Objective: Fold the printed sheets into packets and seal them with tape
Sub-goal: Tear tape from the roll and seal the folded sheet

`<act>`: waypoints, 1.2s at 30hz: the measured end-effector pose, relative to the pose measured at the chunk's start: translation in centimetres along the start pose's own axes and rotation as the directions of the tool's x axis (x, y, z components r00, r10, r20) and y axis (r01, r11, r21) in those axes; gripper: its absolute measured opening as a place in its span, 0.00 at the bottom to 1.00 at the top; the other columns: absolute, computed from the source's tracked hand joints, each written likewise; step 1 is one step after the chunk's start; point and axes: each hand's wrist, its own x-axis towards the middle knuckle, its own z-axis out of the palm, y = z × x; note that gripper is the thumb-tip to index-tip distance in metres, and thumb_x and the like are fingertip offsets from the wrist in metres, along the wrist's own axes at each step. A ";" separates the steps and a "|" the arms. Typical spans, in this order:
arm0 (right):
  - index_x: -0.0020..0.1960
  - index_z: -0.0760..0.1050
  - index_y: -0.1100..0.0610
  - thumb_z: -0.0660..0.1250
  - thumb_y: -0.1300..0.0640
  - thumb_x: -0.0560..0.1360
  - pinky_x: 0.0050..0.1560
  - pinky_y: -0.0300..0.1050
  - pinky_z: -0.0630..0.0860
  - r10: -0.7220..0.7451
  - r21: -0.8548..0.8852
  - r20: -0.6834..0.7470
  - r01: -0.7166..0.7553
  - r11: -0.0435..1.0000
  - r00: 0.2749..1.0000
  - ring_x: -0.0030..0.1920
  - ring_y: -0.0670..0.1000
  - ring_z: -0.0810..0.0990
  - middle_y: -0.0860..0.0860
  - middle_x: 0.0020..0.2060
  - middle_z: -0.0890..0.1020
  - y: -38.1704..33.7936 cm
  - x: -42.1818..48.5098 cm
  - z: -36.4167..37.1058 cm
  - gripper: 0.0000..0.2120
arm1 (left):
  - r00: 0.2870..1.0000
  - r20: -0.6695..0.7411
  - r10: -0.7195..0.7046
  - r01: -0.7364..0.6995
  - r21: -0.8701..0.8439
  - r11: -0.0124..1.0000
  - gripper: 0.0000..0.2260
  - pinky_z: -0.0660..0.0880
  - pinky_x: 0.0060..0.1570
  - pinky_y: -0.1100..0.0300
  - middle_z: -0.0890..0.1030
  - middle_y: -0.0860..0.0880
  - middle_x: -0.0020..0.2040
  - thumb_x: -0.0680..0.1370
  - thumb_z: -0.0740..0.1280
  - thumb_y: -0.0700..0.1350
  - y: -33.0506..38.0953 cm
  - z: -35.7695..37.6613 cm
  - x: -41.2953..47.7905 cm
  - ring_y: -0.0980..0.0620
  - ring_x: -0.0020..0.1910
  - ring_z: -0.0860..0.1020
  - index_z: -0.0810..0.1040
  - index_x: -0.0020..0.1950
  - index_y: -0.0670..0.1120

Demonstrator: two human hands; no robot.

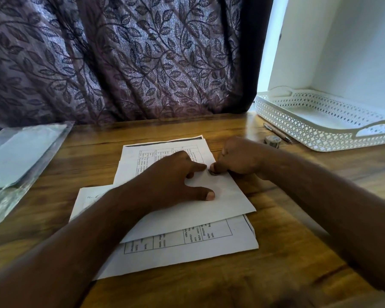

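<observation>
Left hand point(173, 176) grip spread, palm and fingers pressing flat on the folded sheet point(227, 196). Right hand point(240, 158) grip curled, thumb tip pressed on the fold, touching the left forefinger. Sheet lies atop printed sheets point(187, 247) at tabletop point(276, 252) centre. Tape roll point(272, 141), pen point(277, 132) and perforated tray point(309, 130) at 2 o'clock.

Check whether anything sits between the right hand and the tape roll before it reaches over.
Nothing visible does. The right hand presses on the folded sheet, and only wooden table shows between it and the tape roll. The pen lies beyond the roll, beside the white tray.
</observation>
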 end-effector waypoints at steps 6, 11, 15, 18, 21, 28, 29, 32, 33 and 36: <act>0.33 0.66 0.54 0.72 0.54 0.77 0.31 0.39 0.62 -0.057 -0.030 0.006 0.057 0.998 0.998 0.31 0.47 0.66 0.50 0.31 0.70 0.1 -0.3 -0.1 0.19 | 1.000 -0.005 0.019 -0.019 -0.021 1.000 0.32 0.66 0.40 0.67 0.70 0.54 0.51 0.73 0.67 0.67 0.4 -0.2 -0.3 0.61 0.45 0.68 0.70 0.74 0.57; 0.37 0.71 0.55 0.75 0.51 0.74 0.36 0.43 0.69 -0.049 -0.077 -0.025 0.047 0.996 0.998 0.38 0.50 0.73 0.52 0.36 0.75 0.1 0.3 0.3 0.16 | 0.998 0.037 0.048 -0.050 0.062 0.997 0.28 0.69 0.52 0.60 0.71 0.51 0.61 0.75 0.65 0.66 0.8 -0.7 -0.6 0.54 0.56 0.69 0.76 0.71 0.53; 0.37 0.72 0.54 0.76 0.48 0.72 0.38 0.44 0.70 -0.052 -0.125 -0.059 0.045 0.991 0.997 0.42 0.51 0.75 0.50 0.36 0.75 0.3 0.5 0.3 0.16 | 0.996 0.057 0.070 -0.076 0.100 0.992 0.29 0.73 0.57 0.55 0.72 0.50 0.64 0.74 0.65 0.67 0.8 -1.0 -0.3 0.53 0.59 0.72 0.76 0.69 0.50; 0.42 0.74 0.56 0.78 0.45 0.70 0.35 0.44 0.68 -0.020 -0.126 -0.068 0.011 0.992 0.998 0.40 0.51 0.74 0.51 0.36 0.74 0.6 0.6 -0.2 0.18 | 0.993 0.090 0.076 -0.090 0.160 0.983 0.29 0.72 0.51 0.58 0.71 0.52 0.59 0.75 0.62 0.67 0.9 -1.0 -0.1 0.54 0.55 0.70 0.76 0.69 0.51; 0.51 0.77 0.61 0.79 0.50 0.69 0.37 0.47 0.73 0.034 0.023 -0.056 -0.033 0.999 0.998 0.39 0.53 0.76 0.57 0.40 0.81 1.3 0.6 -1.1 0.19 | 0.993 0.093 0.079 -0.095 0.183 0.979 0.28 0.62 0.39 0.66 0.64 0.58 0.47 0.76 0.62 0.67 1.1 -1.1 0.1 0.60 0.44 0.65 0.74 0.71 0.52; 0.55 0.78 0.63 0.76 0.58 0.73 0.28 0.40 0.71 0.039 0.191 -0.016 -0.035 0.981 0.999 0.34 0.49 0.73 0.54 0.35 0.77 2.4 0.6 -1.6 0.14 | 0.992 0.086 0.089 -0.103 0.174 0.979 0.29 0.58 0.36 0.71 0.62 0.56 0.50 0.76 0.61 0.67 1.0 -1.0 -0.1 0.62 0.43 0.63 0.73 0.73 0.54; 0.55 0.77 0.63 0.75 0.56 0.75 0.29 0.40 0.72 0.038 0.205 -0.019 -0.033 0.978 0.999 0.34 0.49 0.73 0.54 0.36 0.77 2.5 0.7 -1.6 0.14 | 0.993 0.081 0.088 -0.100 0.167 0.981 0.29 0.59 0.36 0.72 0.61 0.57 0.49 0.76 0.61 0.67 1.0 -1.0 -0.1 0.63 0.43 0.63 0.73 0.73 0.54; 0.52 0.76 0.58 0.77 0.46 0.71 0.30 0.41 0.71 0.011 0.202 -0.010 -0.008 0.979 1.000 0.36 0.49 0.73 0.52 0.38 0.77 2.4 0.7 -1.3 0.20 | 0.993 0.073 0.089 -0.100 0.162 0.982 0.29 0.59 0.39 0.73 0.62 0.57 0.51 0.75 0.61 0.68 0.8 -0.9 -0.1 0.60 0.47 0.64 0.73 0.72 0.54; 0.52 0.75 0.57 0.79 0.46 0.69 0.31 0.41 0.71 0.006 0.178 -0.005 -0.005 0.984 1.000 0.37 0.49 0.73 0.52 0.40 0.78 2.2 0.6 -1.2 0.21 | 0.994 0.069 0.088 -0.098 0.163 0.982 0.29 0.59 0.39 0.73 0.62 0.57 0.52 0.75 0.62 0.68 0.8 -0.9 -0.2 0.59 0.49 0.64 0.74 0.72 0.55; 0.55 0.74 0.54 0.81 0.49 0.67 0.34 0.42 0.72 0.009 0.109 0.013 -0.011 0.994 1.000 0.42 0.50 0.74 0.52 0.47 0.79 1.9 0.4 -1.1 0.23 | 0.994 0.066 0.087 -0.097 0.167 0.981 0.28 0.59 0.39 0.73 0.63 0.57 0.53 0.75 0.62 0.68 0.7 -0.9 -0.2 0.59 0.50 0.63 0.74 0.72 0.55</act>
